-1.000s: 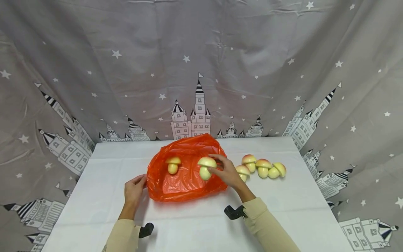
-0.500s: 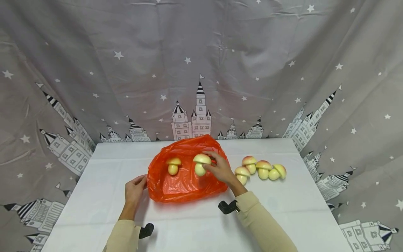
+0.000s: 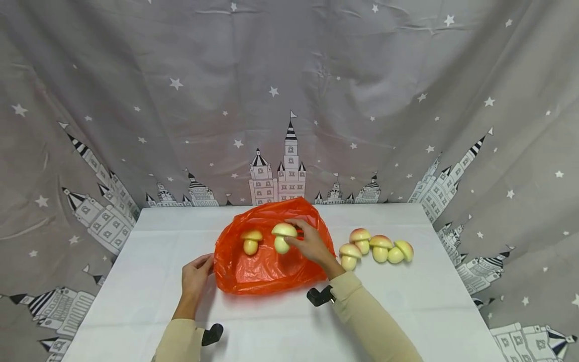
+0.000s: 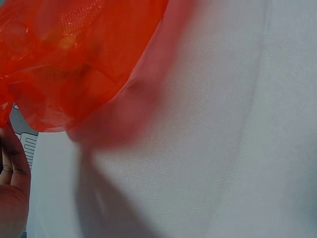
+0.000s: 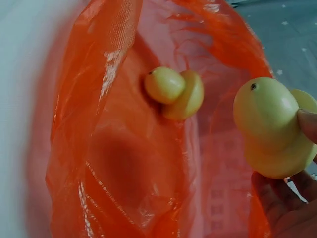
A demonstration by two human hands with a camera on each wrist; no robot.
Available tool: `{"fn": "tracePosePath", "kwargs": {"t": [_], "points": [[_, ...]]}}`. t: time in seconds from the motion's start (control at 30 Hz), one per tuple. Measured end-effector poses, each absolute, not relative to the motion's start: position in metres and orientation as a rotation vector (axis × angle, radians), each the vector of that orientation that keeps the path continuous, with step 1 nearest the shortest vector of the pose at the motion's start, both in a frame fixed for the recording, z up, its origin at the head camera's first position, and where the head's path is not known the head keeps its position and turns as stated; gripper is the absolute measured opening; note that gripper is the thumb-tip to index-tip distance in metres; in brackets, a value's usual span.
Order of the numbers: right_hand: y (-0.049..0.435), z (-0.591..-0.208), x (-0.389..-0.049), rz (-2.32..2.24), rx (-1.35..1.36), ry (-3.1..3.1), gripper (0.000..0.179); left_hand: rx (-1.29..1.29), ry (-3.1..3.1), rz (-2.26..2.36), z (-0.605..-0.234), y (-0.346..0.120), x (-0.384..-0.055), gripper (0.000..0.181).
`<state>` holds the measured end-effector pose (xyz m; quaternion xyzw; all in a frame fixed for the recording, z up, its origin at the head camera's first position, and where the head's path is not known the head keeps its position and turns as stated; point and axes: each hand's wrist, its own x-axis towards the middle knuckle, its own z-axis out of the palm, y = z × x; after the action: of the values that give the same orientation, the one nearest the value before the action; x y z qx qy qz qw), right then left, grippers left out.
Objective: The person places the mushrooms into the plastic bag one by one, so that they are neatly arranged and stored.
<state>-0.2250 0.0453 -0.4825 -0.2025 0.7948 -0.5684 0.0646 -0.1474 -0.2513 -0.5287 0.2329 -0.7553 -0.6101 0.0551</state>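
A red plastic bag (image 3: 253, 287) lies with its mouth spread wide on the white table. Inside it, toward the left, sits one yellow toy mushroom (image 3: 251, 242). My right hand (image 3: 312, 245) pinches a second toy mushroom (image 3: 283, 237), pale green-yellow, over the bag's opening. In the right wrist view the thumb and fingers grip this held mushroom (image 5: 267, 124) by its cap, stem toward the camera. At the bag's left edge my left hand (image 3: 196, 277) holds the rim between thumb and fingers; in the left wrist view only part of that hand (image 4: 14, 183) shows.
Right of the bag stands a group of several toy mushrooms (image 3: 380, 248) with reddish-yellow caps. A white cloth covers the table (image 3: 271, 332). Behind and at both sides hangs a grey curtain (image 3: 217, 75) printed with castles and stars.
My right hand has carried its mushroom leftward, farther over the bag's opening. My left hand keeps its place at the bag's edge. The head view has shifted slightly.
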Motion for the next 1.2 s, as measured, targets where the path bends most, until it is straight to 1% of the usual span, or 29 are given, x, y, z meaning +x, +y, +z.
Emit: {"fn": "tracePosePath", "kwargs": {"t": [0.3, 0.6, 0.83, 1.2], "points": [[0.035, -0.490, -0.235, -1.635, -0.528, 2.458, 0.047, 0.726, -2.276, -1.874, -0.530, -0.250, -0.148, 0.037], [0.024, -0.502, -0.245, -1.555, -0.553, 2.465, 0.044, 0.748, -2.265, -1.894, -0.532, -0.250, -0.149, 0.037], [0.016, -0.508, -0.250, -1.575, -0.527, 2.430, 0.044, 0.738, -2.249, -1.908, -0.531, -0.252, -0.148, 0.037], [0.011, -0.518, -0.257, -1.481, -0.448, 2.424, 0.043, 0.760, -2.273, -1.887, -0.535, -0.253, -0.148, 0.037]]}}
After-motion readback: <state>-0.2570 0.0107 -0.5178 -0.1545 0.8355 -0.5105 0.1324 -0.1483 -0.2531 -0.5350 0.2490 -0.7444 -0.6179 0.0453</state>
